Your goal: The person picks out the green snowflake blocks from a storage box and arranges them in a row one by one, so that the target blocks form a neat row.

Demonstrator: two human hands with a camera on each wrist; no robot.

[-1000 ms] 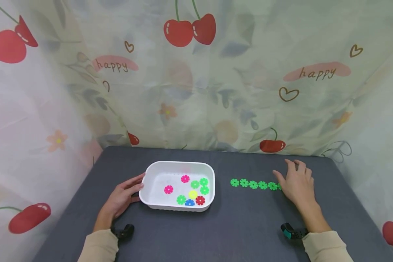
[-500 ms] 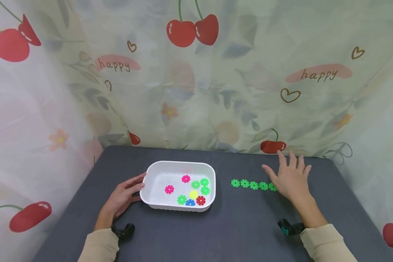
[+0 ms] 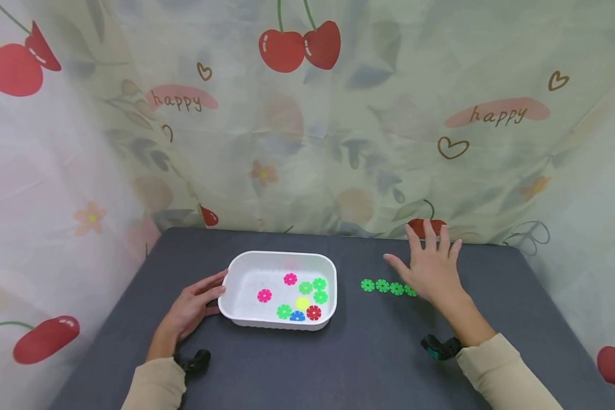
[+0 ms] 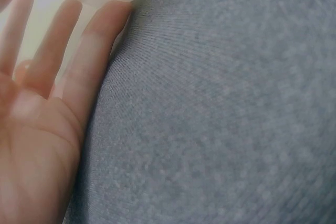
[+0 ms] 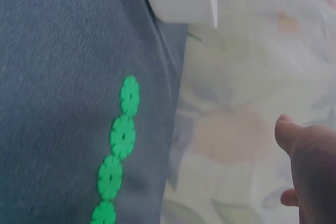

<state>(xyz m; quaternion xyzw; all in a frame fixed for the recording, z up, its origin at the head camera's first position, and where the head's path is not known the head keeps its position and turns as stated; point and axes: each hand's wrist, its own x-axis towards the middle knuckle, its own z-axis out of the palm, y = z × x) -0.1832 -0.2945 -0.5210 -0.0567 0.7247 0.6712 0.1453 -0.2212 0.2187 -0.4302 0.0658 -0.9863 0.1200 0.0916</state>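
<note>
I rest my left hand [image 3: 187, 310], fingers straight and not gripping, against the white plastic tub [image 3: 271, 261], maybe to stop it sliding, while my right hand [image 3: 433, 262] spreads, grasping nothing, above flat green notched circles [image 3: 393, 288].

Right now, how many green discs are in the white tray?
4: three green discs toward the right end of the white tray, another green disc near its front edge, left of the blue disc. Others may be hidden there.

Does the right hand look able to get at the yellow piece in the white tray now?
Probably yes: the right hand is open and appears to hold nothing, the white tray has no lid, and no hand covers the yellow piece.
</note>
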